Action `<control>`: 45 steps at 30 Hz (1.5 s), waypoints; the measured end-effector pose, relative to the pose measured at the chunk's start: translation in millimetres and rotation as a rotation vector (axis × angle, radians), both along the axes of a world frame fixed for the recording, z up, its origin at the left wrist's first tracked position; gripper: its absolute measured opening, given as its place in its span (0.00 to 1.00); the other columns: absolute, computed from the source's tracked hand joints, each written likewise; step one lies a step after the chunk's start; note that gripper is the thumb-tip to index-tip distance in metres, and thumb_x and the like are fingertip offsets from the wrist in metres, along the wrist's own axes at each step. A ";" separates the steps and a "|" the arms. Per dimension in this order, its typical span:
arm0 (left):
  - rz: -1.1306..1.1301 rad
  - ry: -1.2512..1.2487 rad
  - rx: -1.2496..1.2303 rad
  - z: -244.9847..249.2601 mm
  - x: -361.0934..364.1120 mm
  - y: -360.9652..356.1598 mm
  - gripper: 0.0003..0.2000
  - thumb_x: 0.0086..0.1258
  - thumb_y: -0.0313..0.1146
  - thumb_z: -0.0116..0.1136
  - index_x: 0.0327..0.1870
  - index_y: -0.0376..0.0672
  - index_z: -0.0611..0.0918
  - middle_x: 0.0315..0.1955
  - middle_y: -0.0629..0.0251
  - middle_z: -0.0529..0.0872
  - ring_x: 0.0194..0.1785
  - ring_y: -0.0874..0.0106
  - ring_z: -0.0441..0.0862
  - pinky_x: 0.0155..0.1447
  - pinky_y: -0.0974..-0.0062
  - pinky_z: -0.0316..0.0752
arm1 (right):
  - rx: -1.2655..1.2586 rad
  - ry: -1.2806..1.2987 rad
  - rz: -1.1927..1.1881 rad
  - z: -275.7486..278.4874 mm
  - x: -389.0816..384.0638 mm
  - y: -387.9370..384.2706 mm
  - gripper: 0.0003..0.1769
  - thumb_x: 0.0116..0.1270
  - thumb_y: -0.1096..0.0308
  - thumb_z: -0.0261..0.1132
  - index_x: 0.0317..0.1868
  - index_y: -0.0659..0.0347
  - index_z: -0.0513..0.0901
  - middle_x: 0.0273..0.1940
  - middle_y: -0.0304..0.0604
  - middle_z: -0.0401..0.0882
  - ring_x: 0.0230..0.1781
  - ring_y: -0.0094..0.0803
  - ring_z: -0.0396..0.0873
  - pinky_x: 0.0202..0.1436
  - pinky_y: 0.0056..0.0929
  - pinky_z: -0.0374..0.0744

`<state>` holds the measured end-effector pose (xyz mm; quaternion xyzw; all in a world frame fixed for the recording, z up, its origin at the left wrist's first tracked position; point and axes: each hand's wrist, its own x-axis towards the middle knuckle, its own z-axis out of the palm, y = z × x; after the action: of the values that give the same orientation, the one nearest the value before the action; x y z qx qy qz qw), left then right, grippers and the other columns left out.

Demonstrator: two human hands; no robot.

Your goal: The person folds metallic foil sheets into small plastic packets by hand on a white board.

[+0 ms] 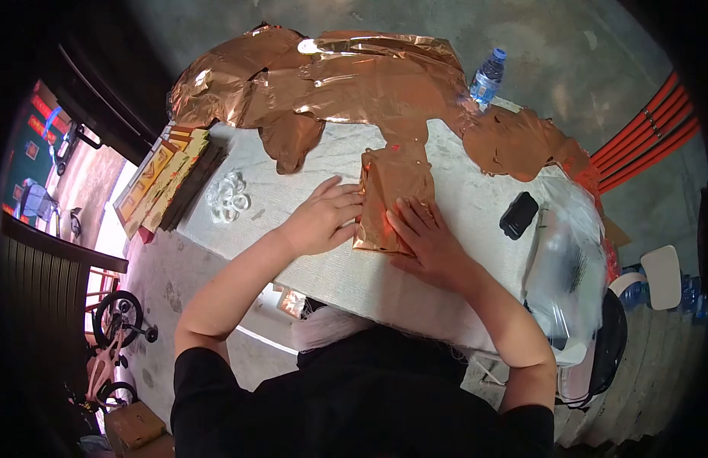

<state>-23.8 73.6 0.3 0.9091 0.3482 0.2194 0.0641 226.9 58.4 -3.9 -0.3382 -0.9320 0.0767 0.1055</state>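
A strip of shiny copper-coloured foil (399, 179), which looks like a flat foil balloon, lies folded on the white-covered table (331, 278) in front of me. My left hand (323, 217) rests at its left edge, fingers stretched out and touching the fold. On the lower right part of the foil, my right hand (424, 238) lies flat with its fingers spread. At its upper end the strip meets a large heap of the same foil (338, 80) along the far side. Another rounded foil piece (514, 141) lies to the right.
Stacked printed cards (159, 179) and a bunch of white rings (229, 198) are at the left. A water bottle (488, 76) stands at the far edge. To the right are a black object (519, 215) and clear plastic bags (564, 263). Red chair slats (648, 133) are beyond.
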 end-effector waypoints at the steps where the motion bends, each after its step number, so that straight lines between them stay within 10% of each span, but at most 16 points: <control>1: -0.022 0.019 -0.010 0.0 -0.2 1.5 0.14 0.58 0.33 0.56 0.44 0.39 0.77 0.47 0.59 0.77 0.59 0.63 0.68 0.67 0.58 0.56 | -0.009 -0.009 0.008 0.4 0.8 2.1 0.38 0.64 0.47 0.52 0.67 0.61 0.55 0.68 0.55 0.50 0.70 0.49 0.45 0.71 0.47 0.42; 17: 0.217 -0.303 -0.427 2.6 14.2 0.1 0.21 0.56 0.33 0.61 0.48 0.38 0.68 0.43 0.54 0.76 0.47 0.61 0.73 0.50 0.69 0.68 | -0.006 -0.033 0.000 -7.1 3.2 12.1 0.39 0.62 0.45 0.53 0.67 0.58 0.55 0.68 0.55 0.50 0.70 0.50 0.45 0.71 0.46 0.41; 36: 0.210 -0.218 -0.319 -5.0 15.7 -4.6 0.30 0.47 0.28 0.64 0.54 0.37 0.66 0.46 0.54 0.74 0.52 0.57 0.71 0.58 0.67 0.66 | 0.055 0.060 -0.019 -3.1 -8.0 26.7 0.34 0.64 0.52 0.51 0.66 0.61 0.58 0.67 0.52 0.53 0.69 0.48 0.48 0.71 0.46 0.44; 45: 0.170 -0.335 -0.477 -0.4 3.2 11.8 0.19 0.56 0.24 0.49 0.52 0.37 0.66 0.45 0.51 0.76 0.53 0.53 0.71 0.58 0.62 0.65 | 0.068 0.082 0.003 -17.9 -16.3 27.6 0.35 0.63 0.48 0.52 0.66 0.58 0.59 0.67 0.51 0.52 0.68 0.50 0.49 0.69 0.51 0.47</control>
<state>-20.7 85.4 -0.1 0.7874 0.4491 0.2828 0.3135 210.6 86.0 -21.8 -0.3297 -0.9294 0.0591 0.1547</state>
